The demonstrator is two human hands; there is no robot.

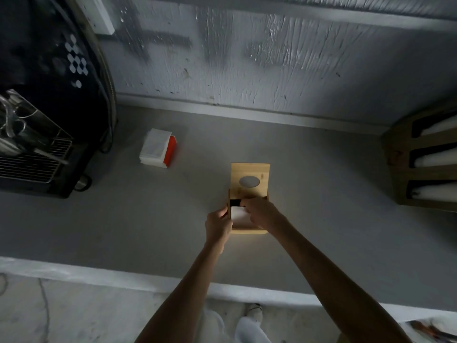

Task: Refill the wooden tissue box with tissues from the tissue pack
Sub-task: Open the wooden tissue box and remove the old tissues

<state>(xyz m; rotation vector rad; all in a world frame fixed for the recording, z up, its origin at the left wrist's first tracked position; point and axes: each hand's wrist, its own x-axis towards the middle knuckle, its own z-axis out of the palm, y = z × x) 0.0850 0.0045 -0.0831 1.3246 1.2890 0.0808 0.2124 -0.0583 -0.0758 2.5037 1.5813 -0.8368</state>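
The wooden tissue box [248, 230] stands on the grey counter [309, 206] in the middle of the view. Its sliding lid [249, 172], with an oval hole, is pushed partly away from me, so the near half is uncovered. White tissues [238, 214] show inside the opening. My left hand [218, 225] grips the box's left side. My right hand [262, 212] rests over the opening, fingers on the tissues and at the lid's near edge. The tissue pack [158, 151], white with a red end, lies on the counter to the far left, apart from both hands.
A black appliance [49, 100] with a wire rack [32, 164] stands at the left. A wooden holder [400, 167] with white rolls sits at the right edge. A rough grey wall [247, 58] runs behind the counter. The counter's front edge [173, 283] is near me.
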